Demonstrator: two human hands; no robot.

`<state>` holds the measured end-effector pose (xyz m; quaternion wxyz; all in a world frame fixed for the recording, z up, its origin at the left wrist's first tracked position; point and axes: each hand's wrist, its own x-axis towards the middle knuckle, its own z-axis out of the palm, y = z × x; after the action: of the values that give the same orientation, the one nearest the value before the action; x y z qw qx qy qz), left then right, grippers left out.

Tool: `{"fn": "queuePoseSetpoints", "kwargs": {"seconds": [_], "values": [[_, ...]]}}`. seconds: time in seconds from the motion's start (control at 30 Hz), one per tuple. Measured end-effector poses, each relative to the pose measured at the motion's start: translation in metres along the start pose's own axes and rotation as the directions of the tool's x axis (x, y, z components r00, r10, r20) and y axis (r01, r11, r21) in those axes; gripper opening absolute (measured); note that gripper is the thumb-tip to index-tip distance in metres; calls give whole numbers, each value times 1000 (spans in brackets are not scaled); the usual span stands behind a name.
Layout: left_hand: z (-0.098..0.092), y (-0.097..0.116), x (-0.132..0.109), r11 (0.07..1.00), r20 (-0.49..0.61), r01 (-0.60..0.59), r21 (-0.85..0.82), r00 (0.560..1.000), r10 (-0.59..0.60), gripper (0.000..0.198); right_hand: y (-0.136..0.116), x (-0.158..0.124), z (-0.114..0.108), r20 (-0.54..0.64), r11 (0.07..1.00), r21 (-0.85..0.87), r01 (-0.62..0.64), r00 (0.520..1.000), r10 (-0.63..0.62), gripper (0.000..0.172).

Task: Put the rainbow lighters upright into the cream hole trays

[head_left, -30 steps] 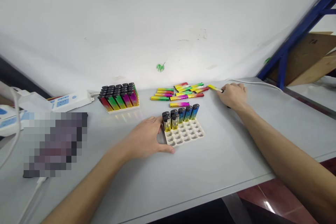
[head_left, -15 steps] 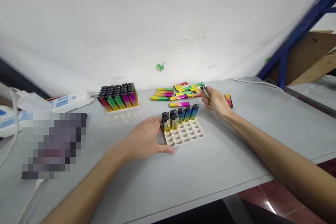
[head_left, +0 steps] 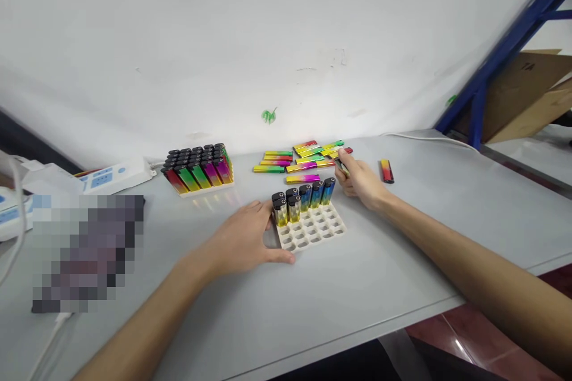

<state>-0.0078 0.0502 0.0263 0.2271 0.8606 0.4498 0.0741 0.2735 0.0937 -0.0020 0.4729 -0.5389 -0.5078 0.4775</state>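
Note:
A white lighter tray (head_left: pixel 313 236) stands on the table, holding several upright lighters: clear-and-yellow ones (head_left: pixel 294 209) at the left and blue ones (head_left: pixel 316 195) along the back row. My left hand (head_left: pixel 245 233) grips the tray's left side, its thumb along the front corner. Behind and right of the tray, my right hand (head_left: pixel 360 180) is closed on a lighter (head_left: pixel 342 164), mostly covered by the fingers. Beyond it lie several loose multicoloured lighters (head_left: pixel 302 179). One red-and-yellow lighter (head_left: pixel 386 171) lies apart to the right of this hand.
A second tray (head_left: pixel 206 191), packed with black-topped lighters (head_left: pixel 199 169), stands back left near the wall. A pixelated dark object (head_left: pixel 96 250) and a white power strip (head_left: pixel 111 175) occupy the left. Along the right wall runs a white cable (head_left: pixel 415 138); a blue metal frame (head_left: pixel 478 107) rises beside it.
My right hand, with the lighter, has shifted slightly left and turned, so more of the lighter is covered. The lone red-and-yellow lighter now shows fully. My left hand stays at the tray.

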Motion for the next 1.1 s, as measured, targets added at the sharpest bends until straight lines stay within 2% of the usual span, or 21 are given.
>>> {"fn": "queuePoseSetpoints", "kwargs": {"seconds": [0.23,0.53,0.87,0.97,1.1], "values": [[0,0,0,999,14,38,6,999,-38,62,-1,1,4,7,992,115,-57,998,57,52],[-1,2,-1,1000,22,26,16,999,-27,60,-2,-1,6,11,989,140,-55,998,54,61],[0,1,-1,999,19,33,17,999,-34,61,1,2,5,-11,990,116,-81,997,83,53],[0,1,0,999,13,41,13,999,-42,60,3,3,4,-8,994,97,-52,999,53,54],[0,2,0,999,23,39,11,999,-39,59,-5,2,-6,-32,989,-49,137,990,-138,49]]}}
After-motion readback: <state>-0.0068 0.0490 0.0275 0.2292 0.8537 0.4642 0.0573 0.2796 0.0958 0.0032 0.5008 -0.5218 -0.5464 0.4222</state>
